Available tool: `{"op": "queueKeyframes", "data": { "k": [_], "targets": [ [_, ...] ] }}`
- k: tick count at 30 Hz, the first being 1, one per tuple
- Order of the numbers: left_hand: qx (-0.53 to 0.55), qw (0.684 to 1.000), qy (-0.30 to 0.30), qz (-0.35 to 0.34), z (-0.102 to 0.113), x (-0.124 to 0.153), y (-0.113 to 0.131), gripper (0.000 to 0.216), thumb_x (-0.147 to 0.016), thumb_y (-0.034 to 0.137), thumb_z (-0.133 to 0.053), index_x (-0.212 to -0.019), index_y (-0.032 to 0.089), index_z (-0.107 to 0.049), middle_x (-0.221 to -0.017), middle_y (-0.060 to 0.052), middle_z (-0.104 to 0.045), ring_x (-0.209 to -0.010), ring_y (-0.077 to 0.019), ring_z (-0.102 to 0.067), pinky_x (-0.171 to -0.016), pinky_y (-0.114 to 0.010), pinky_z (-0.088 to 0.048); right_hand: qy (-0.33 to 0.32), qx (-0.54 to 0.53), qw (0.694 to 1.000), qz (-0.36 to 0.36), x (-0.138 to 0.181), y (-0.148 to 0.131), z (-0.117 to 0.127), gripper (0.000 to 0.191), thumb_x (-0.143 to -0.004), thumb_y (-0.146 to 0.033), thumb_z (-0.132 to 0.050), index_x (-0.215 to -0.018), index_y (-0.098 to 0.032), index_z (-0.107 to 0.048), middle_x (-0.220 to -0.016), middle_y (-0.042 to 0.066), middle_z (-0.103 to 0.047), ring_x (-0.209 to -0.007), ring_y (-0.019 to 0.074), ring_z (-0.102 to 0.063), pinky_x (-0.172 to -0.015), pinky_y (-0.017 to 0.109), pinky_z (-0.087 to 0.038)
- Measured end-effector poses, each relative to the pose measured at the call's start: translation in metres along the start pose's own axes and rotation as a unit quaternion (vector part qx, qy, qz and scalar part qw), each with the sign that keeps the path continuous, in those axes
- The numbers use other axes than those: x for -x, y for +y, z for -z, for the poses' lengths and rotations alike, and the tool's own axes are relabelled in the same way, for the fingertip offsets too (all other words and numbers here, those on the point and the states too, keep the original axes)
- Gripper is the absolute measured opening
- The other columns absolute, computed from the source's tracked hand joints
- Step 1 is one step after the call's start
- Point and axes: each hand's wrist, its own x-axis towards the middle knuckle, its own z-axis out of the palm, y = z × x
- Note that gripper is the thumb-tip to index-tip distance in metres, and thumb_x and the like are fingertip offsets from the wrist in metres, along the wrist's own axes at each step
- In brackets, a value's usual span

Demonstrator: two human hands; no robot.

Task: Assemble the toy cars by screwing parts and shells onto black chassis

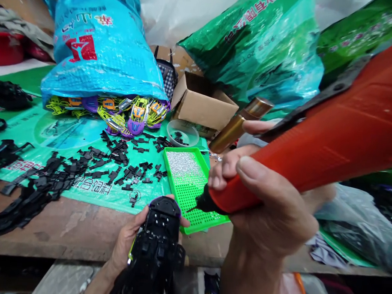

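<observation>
My left hand (125, 241) grips a toy car (158, 244) turned underside up, its black chassis facing me and a bit of yellow-green and purple body showing at the edges. In my right hand (271, 209) is a red electric screwdriver (328, 113), fingers wrapped round its front end. The thin bit points left and hangs over a green perforated tray (198, 226), apart from the car. Small silvery screws (184, 163) are heaped at the tray's far end.
Black plastic parts (115, 152) lie scattered over the green sheet. Toy car bodies (137, 115) spill from a blue sack (106, 54). Behind the tray stand a round clear dish (190, 140), a cardboard box (205, 104) and a brown cylinder (227, 133). Green sacks (257, 42) fill the back.
</observation>
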Motion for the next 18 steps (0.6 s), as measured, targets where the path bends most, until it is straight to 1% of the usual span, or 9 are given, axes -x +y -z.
{"op": "queueKeyframes", "data": {
  "k": [3, 8, 13, 15, 18],
  "targets": [
    [0.004, 1.000, -0.006, 0.000, -0.0007, -0.0002, -0.0009, 0.036, -0.088, 0.042, -0.062, -0.119, 0.025, -0.072, -0.108, -0.016, -0.075, -0.082, -0.0238, -0.070, -0.070, -0.032, -0.054, 0.003, -0.006, 1.000, -0.005, -0.0006, -0.0020, -0.0019, 0.036, -0.064, -0.030, -0.082, -0.098, -0.027, -0.068, -0.057, -0.007, -0.063, -0.041, 0.0174, -0.053, -0.043, 0.035, -0.042],
    [0.016, 1.000, 0.000, -0.001, -0.0001, -0.0007, -0.0021, 0.039, -0.088, 0.043, -0.061, -0.119, 0.022, -0.071, -0.110, -0.018, -0.074, -0.082, -0.0229, -0.070, -0.070, -0.032, -0.054, 0.017, -0.001, 1.000, 0.025, -0.0002, -0.0044, -0.0034, 0.029, -0.065, -0.025, -0.078, -0.093, -0.028, -0.069, -0.057, -0.007, -0.063, -0.040, 0.0170, -0.052, -0.042, 0.036, -0.043],
    [0.013, 1.000, -0.009, -0.015, 0.0059, -0.0024, -0.0037, 0.045, -0.089, 0.044, -0.059, -0.126, 0.019, -0.065, -0.111, -0.019, -0.073, -0.081, -0.0234, -0.070, -0.069, -0.031, -0.054, 0.020, -0.006, 1.000, 0.013, 0.0002, -0.0041, -0.0030, 0.032, -0.064, -0.024, -0.078, -0.094, -0.027, -0.069, -0.056, -0.005, -0.062, -0.039, 0.0184, -0.052, -0.040, 0.037, -0.042],
    [0.023, 1.000, -0.010, -0.015, 0.0079, -0.0030, -0.0043, 0.044, -0.088, 0.045, -0.059, -0.124, 0.021, -0.067, -0.111, -0.019, -0.073, -0.081, -0.0238, -0.070, -0.067, -0.031, -0.054, 0.022, -0.008, 1.000, 0.010, 0.0004, -0.0040, -0.0040, 0.032, -0.063, -0.024, -0.078, -0.093, -0.027, -0.069, -0.054, -0.005, -0.062, -0.038, 0.0181, -0.051, -0.039, 0.036, -0.041],
    [0.013, 1.000, 0.015, -0.010, 0.0076, -0.0025, -0.0039, 0.043, -0.087, 0.046, -0.061, -0.119, 0.020, -0.069, -0.109, -0.018, -0.074, -0.079, -0.0230, -0.070, -0.063, -0.029, -0.054, 0.028, -0.006, 1.000, -0.002, 0.0010, -0.0046, -0.0060, 0.032, -0.061, -0.023, -0.077, -0.092, -0.027, -0.068, -0.054, -0.006, -0.061, -0.037, 0.0173, -0.051, -0.039, 0.035, -0.040]
  ]
}}
